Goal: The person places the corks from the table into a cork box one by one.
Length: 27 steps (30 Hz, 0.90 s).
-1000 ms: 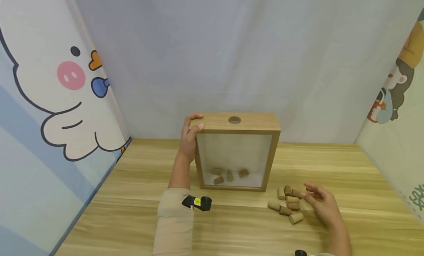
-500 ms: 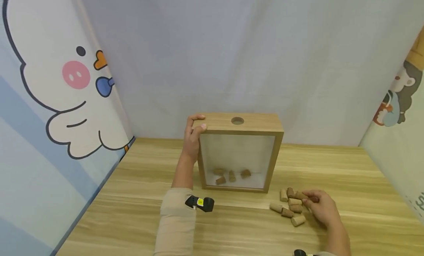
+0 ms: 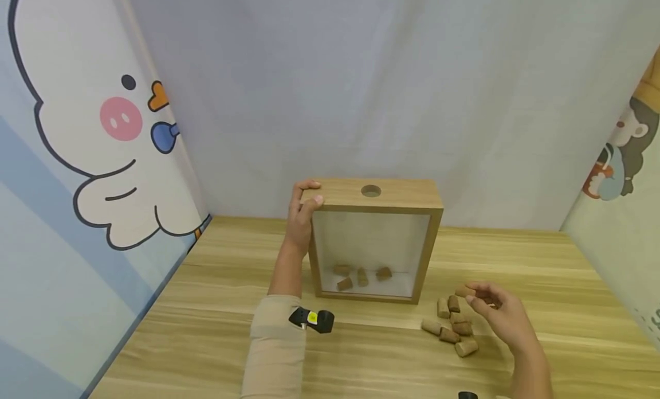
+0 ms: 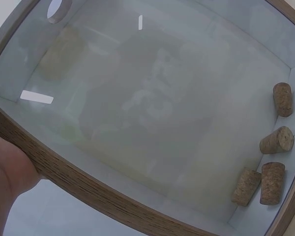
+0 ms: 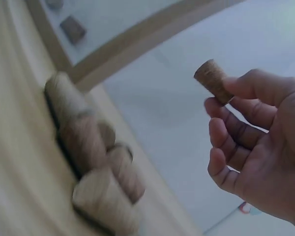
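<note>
My right hand (image 3: pixel 504 319) pinches a cork (image 5: pixel 214 81) between thumb and index finger, raised off the table near the cork pile. Several loose corks (image 3: pixel 461 328) lie just left of that hand. An upright wooden frame box (image 3: pixel 429 255) with a clear front stands at the middle, a round hole (image 3: pixel 371 191) in its top. My left hand (image 3: pixel 301 218) grips the box's upper left corner, thumb and fingers over the top edge. Inside, several corks (image 4: pixel 273 183) rest on the box floor, as the left wrist view shows closely.
A wood-grain table (image 3: pixel 206 330) carries everything. Behind it hangs a pale curtain (image 3: pixel 361 89). Printed cartoon panels (image 3: pixel 62 101) stand at the left and right sides.
My right hand has closed on a cork at the back of the pile and lifted it off the table. My left hand keeps its grip on the box; the view has shifted slightly.
</note>
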Each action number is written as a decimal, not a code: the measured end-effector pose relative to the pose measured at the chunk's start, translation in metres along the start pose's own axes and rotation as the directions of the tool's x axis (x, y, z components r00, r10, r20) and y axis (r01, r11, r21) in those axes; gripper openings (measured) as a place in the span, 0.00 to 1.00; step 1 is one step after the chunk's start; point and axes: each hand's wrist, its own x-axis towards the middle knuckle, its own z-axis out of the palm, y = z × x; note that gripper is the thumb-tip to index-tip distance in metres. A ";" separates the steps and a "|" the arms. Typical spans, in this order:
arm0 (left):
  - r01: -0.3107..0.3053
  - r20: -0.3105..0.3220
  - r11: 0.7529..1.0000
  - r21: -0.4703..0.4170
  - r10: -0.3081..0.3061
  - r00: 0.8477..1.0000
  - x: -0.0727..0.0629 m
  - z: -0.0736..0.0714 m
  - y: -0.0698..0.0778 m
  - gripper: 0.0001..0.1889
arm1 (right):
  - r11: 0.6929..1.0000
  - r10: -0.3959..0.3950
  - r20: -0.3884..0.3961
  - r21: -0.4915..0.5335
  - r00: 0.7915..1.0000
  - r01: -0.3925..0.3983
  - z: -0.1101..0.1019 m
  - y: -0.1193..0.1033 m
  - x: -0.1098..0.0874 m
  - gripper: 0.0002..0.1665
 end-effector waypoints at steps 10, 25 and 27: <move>-0.027 0.008 1.000 0.012 0.026 1.000 -0.001 -0.001 -0.002 0.16 | 0.905 -0.238 -0.126 0.331 0.963 0.267 0.006 -0.048 0.006 0.14; -0.018 0.023 0.999 0.026 0.018 1.000 -0.003 -0.002 0.001 0.20 | 0.709 -0.433 -0.253 0.497 0.865 0.500 -0.015 -0.142 0.035 0.14; -0.020 0.028 0.999 0.037 0.019 0.999 -0.003 -0.002 0.001 0.20 | 0.711 -0.438 -0.256 0.488 0.862 0.506 -0.017 -0.155 0.041 0.14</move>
